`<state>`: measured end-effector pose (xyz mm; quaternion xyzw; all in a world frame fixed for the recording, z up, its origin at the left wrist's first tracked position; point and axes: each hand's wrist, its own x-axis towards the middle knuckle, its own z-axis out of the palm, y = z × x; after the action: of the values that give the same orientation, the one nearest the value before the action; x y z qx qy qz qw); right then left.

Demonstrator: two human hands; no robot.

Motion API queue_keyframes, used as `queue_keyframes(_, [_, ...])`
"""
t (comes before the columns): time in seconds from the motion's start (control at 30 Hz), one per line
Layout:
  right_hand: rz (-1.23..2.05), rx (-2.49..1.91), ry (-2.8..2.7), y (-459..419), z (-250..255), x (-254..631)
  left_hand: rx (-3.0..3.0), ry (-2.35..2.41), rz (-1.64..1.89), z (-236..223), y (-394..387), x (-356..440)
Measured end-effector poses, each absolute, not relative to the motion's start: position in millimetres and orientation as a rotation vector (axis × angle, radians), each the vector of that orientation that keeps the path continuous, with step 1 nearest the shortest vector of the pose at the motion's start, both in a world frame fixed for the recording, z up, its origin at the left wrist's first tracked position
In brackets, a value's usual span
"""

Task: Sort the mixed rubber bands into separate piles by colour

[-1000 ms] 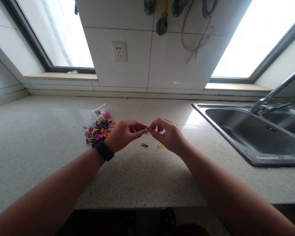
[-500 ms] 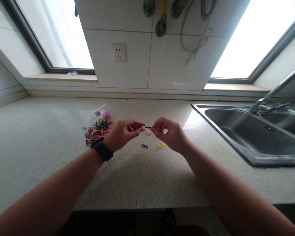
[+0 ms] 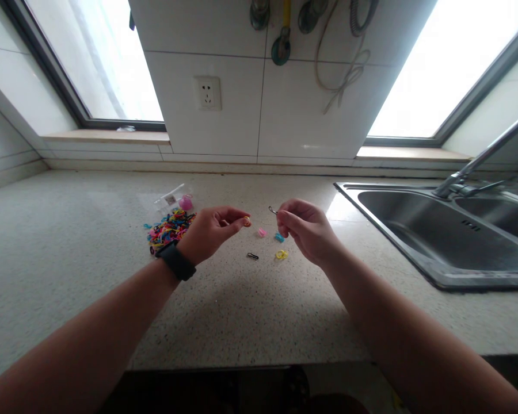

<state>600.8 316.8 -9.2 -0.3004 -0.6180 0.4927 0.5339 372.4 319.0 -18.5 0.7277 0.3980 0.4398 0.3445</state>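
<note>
My left hand, with a black band at its wrist, pinches a small yellowish elastic band between thumb and fingertips. Across a short gap, my right hand is closed on a thin dark elastic band, whose looped end sticks out to the left. Between and below the hands, small groups of bands lie on the counter: pink bands, blue bands, yellow bands and a black band. My left hand partly hides a heap of multicoloured elastic bands.
A clear plastic bag and a pink round object lie behind the heap on the speckled counter. To the right is a steel sink with a tap. A tiled wall with a socket stands behind.
My hands have moved apart, and the dark band no longer stretches between them. It now sticks out from my right hand alone. Blue bands have come into view below my right hand.
</note>
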Motion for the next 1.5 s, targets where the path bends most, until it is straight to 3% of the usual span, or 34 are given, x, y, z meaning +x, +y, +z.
queue_keyframes(0.2, [1.093,-0.859,-1.692,320,-14,603,1.878,1.044,1.145,-18,319,370])
queue_keyframes(0.5, [0.416,-1.153,-2.479,318,-27,600,1.899,1.049,1.144,-19,320,370])
queue_keyframes(1.2, [0.319,-1.158,-2.581,317,-28,599,1.906,1.020,1.119,-21,321,370])
queue_keyframes(1.5, [0.375,-1.107,-2.281,317,-20,602,1.894,1.008,1.087,-19,319,372])
